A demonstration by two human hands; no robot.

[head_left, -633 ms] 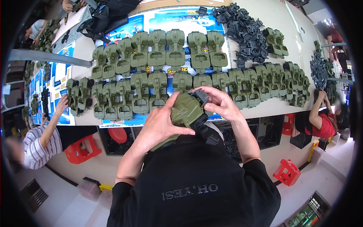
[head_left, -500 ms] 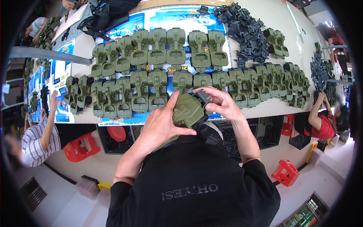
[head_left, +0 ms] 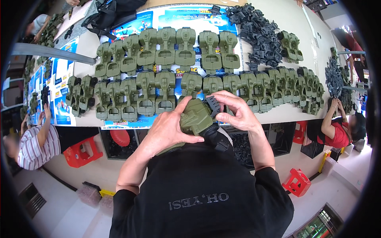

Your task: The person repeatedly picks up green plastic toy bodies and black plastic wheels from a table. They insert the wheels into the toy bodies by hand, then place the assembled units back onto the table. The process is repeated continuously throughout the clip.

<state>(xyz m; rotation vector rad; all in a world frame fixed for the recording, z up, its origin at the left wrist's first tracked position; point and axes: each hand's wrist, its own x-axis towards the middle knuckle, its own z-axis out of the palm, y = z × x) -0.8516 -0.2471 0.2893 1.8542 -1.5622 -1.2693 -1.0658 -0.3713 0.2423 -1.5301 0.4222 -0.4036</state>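
Note:
Close to my chest, at the table's near edge, my left hand [head_left: 162,129] is wrapped round an olive-green toy vehicle body [head_left: 195,117], thumb along its near side. A black wheel shows at its lower right. My right hand [head_left: 241,113] pinches a dark grey slatted plastic part [head_left: 213,105] between thumb and fingers. That part lies against the right end of the vehicle body; whether it is fastened cannot be seen. Just beyond my hands stand rows of similar green vehicle bodies [head_left: 164,87].
A heap of dark grey plastic parts [head_left: 260,33] lies at the far right of the rows. A black bag [head_left: 113,20] rests at the far left. Co-workers sit on both sides, one in a striped shirt [head_left: 37,146], another in red [head_left: 337,133]. Red stools [head_left: 297,182] stand on the floor.
My right hand has brought the slatted part slightly down against the vehicle body's end. My left hand keeps its hold. The striped-shirt co-worker's raised hand has come down.

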